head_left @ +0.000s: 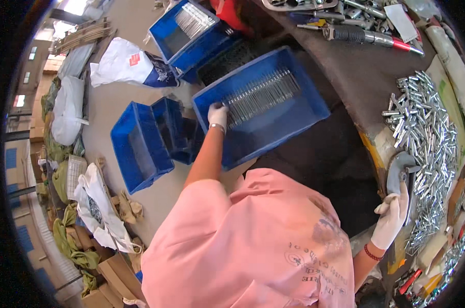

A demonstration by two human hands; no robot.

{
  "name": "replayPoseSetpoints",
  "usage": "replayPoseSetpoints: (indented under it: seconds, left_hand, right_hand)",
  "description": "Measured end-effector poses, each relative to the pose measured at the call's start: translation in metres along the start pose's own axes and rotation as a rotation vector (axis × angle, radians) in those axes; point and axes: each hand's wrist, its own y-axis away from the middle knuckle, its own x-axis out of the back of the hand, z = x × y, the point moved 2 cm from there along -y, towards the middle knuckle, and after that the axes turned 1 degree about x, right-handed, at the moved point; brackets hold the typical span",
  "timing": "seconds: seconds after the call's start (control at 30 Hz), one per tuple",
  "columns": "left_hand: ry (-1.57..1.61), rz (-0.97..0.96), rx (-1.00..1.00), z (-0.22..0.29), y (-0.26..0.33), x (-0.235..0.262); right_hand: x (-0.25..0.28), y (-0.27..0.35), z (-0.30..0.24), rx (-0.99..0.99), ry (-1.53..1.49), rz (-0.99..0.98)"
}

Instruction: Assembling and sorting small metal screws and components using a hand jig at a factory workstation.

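Note:
My left hand, in a pale glove, reaches into a large blue plastic bin. Its curled fingers are at the near-left end of a row of slim metal rods, laid side by side; what they grip is hidden. On the right, my right hand, gloved too, is at the bench edge beside a grey curved metal piece. Its index finger stretches up against that piece, with the thumb apart and the other fingers bent. I see nothing held in it. A large pile of shiny metal sleeves lies just beyond.
More blue bins stand at the left, and another bin farther back holds rods. Tools and metal fittings lie on the bench at the far right. White sacks and cardboard boxes line the left side.

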Motion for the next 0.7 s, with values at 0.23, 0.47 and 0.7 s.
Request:
replayPoseSetpoints:
  seconds: [0.23,0.47,0.7]
  left_hand:
    - [-0.476,-0.029,-0.14,-0.013,-0.038,-0.017]
    - [-0.532,0.042,-0.185,0.0,-0.019,-0.028]
    - [0.015,0.01,-0.981,0.215,0.133,-0.068]
  right_hand:
    - [0.002,0.002,0.002,-0.038,0.006,0.012]
    - [0.013,0.006,0.008,-0.04,-0.042,0.087]
    - [0.006,-0.002,0.001,-0.157,-0.184,-0.018]
